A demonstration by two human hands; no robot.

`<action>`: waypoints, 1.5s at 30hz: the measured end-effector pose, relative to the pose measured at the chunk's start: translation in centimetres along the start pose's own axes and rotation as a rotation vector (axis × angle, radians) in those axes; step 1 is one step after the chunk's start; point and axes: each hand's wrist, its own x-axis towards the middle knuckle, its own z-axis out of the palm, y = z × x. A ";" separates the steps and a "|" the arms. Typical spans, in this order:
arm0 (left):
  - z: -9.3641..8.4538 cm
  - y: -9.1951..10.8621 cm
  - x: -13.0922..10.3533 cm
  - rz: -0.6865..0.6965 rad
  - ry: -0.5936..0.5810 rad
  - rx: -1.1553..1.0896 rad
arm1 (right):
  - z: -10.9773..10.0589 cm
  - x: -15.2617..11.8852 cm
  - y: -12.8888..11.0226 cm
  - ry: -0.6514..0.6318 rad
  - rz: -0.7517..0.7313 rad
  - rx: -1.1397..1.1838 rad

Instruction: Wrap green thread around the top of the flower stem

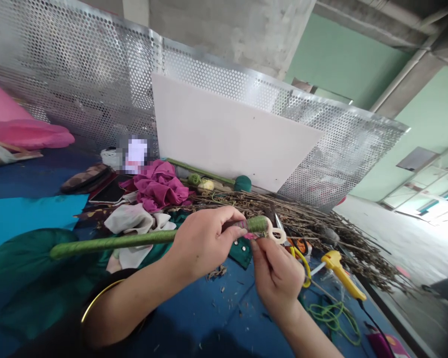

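A perforated metal screen [209, 74] spanned the upper frame, behind the blue bench [194, 318]. A white board [224, 132] leaned against it at upper center. Dried stems [302, 219] lay heaped from center to right, crowding the space beyond the hands. Dark green cloth [26, 263] spread at lower left, under the end of a green rod [115, 242].

The rod ran from left to center; the left hand [201, 241] hid its middle, fingers closed around it near its right end. The right hand [278, 273] had thumb and forefinger pinched on a pink scrap [249, 235] just below the rod. Magenta cloth [160, 185] sat crumpled left of center. Right of the right hand lay a yellow glue gun [341, 276], green string [334, 318] and, closest, yellow scissor handles [305, 268]. A white loop [279, 235] stuck out at the rod's right end.
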 end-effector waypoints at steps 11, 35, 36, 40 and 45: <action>-1.7 -0.1 0.1 -0.001 -0.138 -0.042 | 3.2 -0.6 0.5 0.035 0.569 0.982; -1.2 -0.6 0.6 0.048 -0.127 0.141 | 3.5 -1.6 -0.5 0.030 0.669 1.281; -1.1 -0.7 0.6 0.041 -0.133 0.129 | 3.5 -1.4 -0.6 0.027 0.683 1.310; -1.1 -0.7 0.6 0.022 -0.152 0.078 | 3.5 -0.7 -0.8 0.003 0.756 1.389; -1.0 -0.9 0.9 0.028 -0.185 0.014 | 3.7 -0.6 0.1 -0.011 0.739 1.300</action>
